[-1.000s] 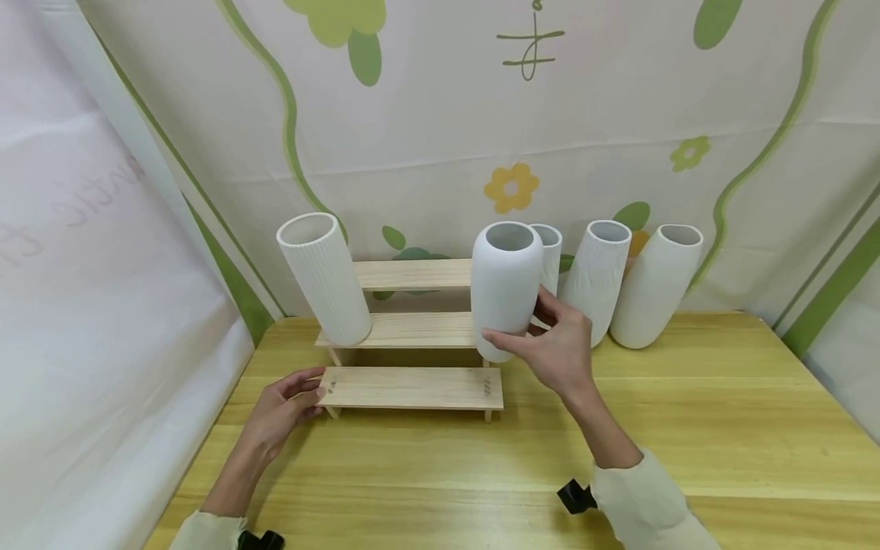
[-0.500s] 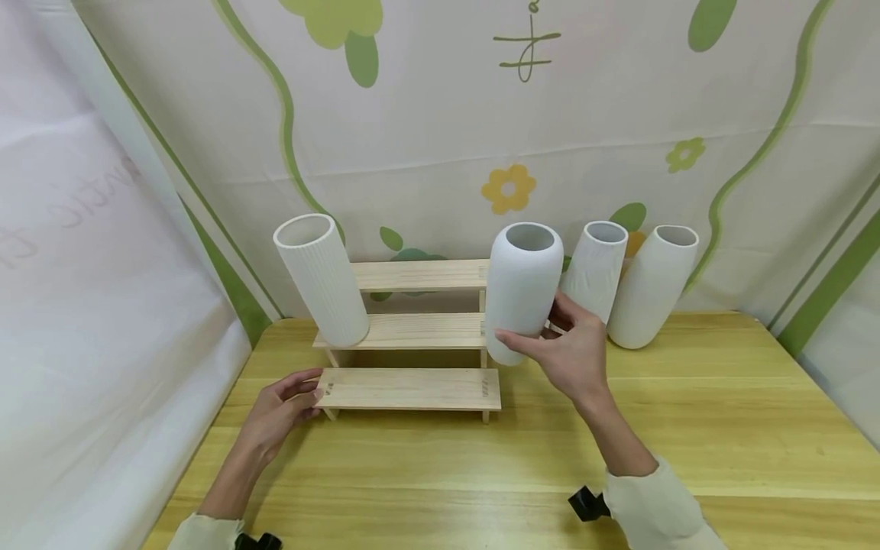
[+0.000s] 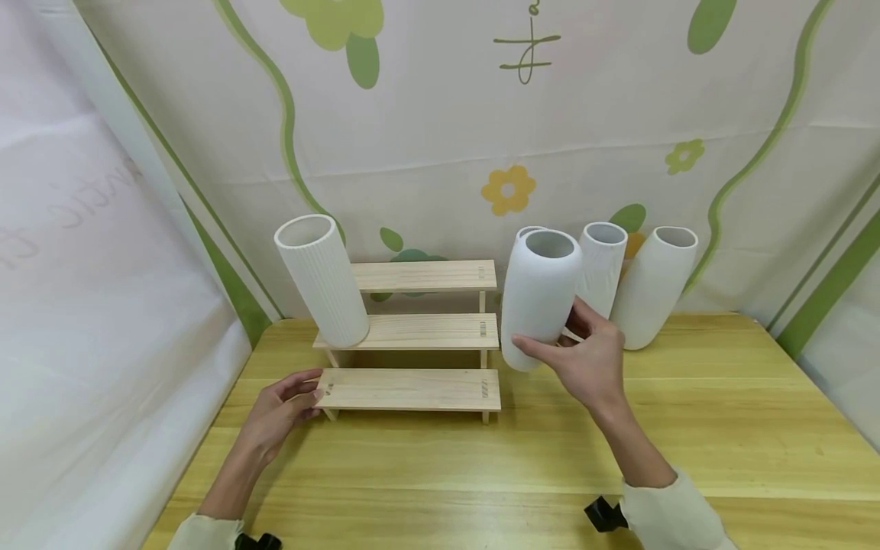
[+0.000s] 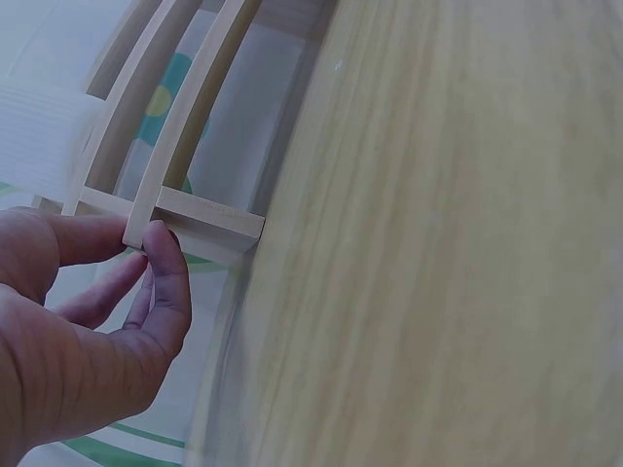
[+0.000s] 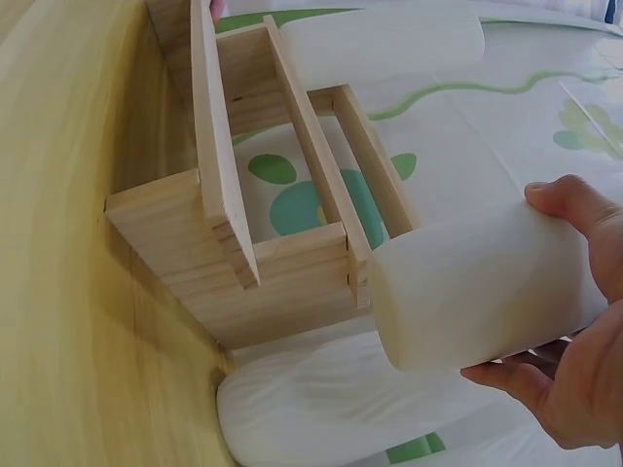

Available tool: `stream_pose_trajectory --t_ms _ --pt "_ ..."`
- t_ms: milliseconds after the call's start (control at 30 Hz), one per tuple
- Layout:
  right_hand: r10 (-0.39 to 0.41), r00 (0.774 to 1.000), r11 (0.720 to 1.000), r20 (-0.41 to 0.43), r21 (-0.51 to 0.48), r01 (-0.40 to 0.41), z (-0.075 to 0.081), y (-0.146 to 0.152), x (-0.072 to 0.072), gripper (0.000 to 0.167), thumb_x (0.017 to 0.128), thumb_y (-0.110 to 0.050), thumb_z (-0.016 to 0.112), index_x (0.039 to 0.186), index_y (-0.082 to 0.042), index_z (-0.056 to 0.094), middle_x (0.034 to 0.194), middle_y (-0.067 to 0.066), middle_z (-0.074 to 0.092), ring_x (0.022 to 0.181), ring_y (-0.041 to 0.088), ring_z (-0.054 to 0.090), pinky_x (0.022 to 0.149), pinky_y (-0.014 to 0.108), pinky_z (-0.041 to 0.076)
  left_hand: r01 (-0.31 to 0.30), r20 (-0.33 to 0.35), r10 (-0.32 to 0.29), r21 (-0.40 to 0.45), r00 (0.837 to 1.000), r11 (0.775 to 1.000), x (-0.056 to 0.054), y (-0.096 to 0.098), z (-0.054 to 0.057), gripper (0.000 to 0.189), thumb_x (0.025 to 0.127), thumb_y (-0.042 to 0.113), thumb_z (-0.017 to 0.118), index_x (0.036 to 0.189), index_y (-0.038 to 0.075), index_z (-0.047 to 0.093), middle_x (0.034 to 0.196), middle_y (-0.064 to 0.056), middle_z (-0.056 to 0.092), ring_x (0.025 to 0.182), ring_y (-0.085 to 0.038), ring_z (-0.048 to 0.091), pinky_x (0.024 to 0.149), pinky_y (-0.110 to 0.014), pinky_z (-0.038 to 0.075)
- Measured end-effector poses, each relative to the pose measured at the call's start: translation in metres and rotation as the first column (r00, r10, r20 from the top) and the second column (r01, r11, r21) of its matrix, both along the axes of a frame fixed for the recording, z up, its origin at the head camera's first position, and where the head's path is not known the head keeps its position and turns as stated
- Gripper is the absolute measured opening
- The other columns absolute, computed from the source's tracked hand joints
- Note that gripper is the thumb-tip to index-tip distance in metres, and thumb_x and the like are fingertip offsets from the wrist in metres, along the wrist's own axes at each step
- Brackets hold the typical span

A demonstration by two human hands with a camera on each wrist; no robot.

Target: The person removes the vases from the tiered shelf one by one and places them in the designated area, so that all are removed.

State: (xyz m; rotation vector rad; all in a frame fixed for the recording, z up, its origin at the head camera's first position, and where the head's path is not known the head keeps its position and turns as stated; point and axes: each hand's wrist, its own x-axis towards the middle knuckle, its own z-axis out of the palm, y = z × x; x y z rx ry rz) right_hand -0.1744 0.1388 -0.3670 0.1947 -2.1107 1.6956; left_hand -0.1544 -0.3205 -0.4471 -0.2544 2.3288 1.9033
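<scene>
My right hand point(image 3: 593, 365) grips a smooth white vase point(image 3: 539, 294) low on its body, thumb in front and fingers on the far side. Just right of the stepped wooden stand point(image 3: 409, 389), the vase overlaps other vases behind it in the head view. The right wrist view shows its rounded base close to the ends of the upper boards. At the stand's front left corner, my left hand point(image 3: 275, 418) pinches the end of the lowest board point(image 4: 146, 195) between thumb and fingers. A ribbed white vase point(image 3: 323, 283) stands on the left end of the middle board.
Behind the held vase, a white vase with a carved surface point(image 3: 601, 267) and a plain white vase point(image 3: 653, 289) stand on the wooden table point(image 3: 756, 397). Another rim point(image 3: 528, 230) peeks out, mostly hidden. A printed fabric backdrop point(image 3: 426, 114) rises behind the table.
My right hand has carried the smooth vase to the right and slightly toward me, off the stand's right end, which now shows. The left hand stays on the lowest board.
</scene>
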Motion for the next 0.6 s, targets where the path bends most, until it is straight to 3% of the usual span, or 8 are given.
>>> stream_pose_trajectory --t_ms 600 --pt "-0.042 0.999 0.998 0.004 0.037 0.042 -0.01 0.017 0.004 0.073 0.07 -0.006 0.102 0.137 -0.009 0.072 0.123 0.009 0.073 0.105 0.003 0.073 0.083 0.019 0.065 0.0 0.001 0.0 0.001 1.0 1.0 0.0 -0.001 -0.001 0.057 0.106 0.013 0.069 0.158 -0.001 0.048 0.13 -0.005 0.061 0.099 -0.006 0.067 0.087 -0.022 0.064"
